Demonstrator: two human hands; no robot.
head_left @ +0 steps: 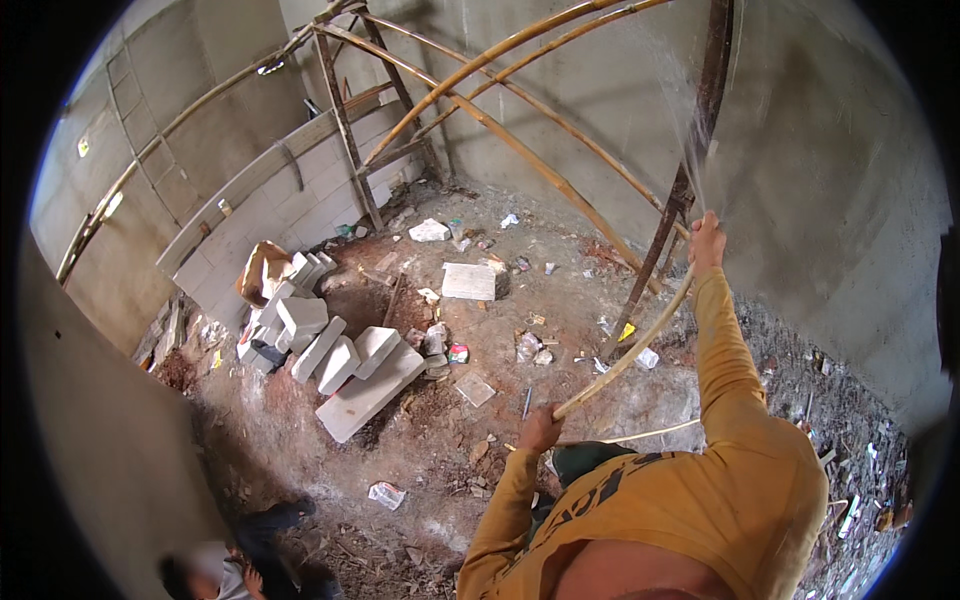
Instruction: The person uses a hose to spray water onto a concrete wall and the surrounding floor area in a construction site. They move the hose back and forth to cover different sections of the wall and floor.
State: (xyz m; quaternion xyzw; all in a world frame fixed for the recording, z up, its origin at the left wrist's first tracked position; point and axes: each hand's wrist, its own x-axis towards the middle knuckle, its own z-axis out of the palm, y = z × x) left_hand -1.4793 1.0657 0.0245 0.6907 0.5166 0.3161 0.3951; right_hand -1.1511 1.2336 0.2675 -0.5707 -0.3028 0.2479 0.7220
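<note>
A pale yellow hose [632,352] runs in a bowed line between my two hands. Low down in front of my body, my left hand [541,430] is wrapped round it. My right hand [707,240] is raised at the end of a stretched arm and closed round the hose near its outlet. From there a thin fan of water [697,150] sprays upward against the grey plastered wall [810,170]. Close beside my right hand stands a dark upright pole [690,175]. Another length of hose [660,433] trails behind my body.
Bamboo poles [560,185] cross ahead, joined to a wooden frame [345,130]. White blocks [370,385] lie piled at the left, and a single block [469,281] lies mid-floor. Litter and rubble cover the dirt floor [330,480]. Another person [235,575] is at the lower left.
</note>
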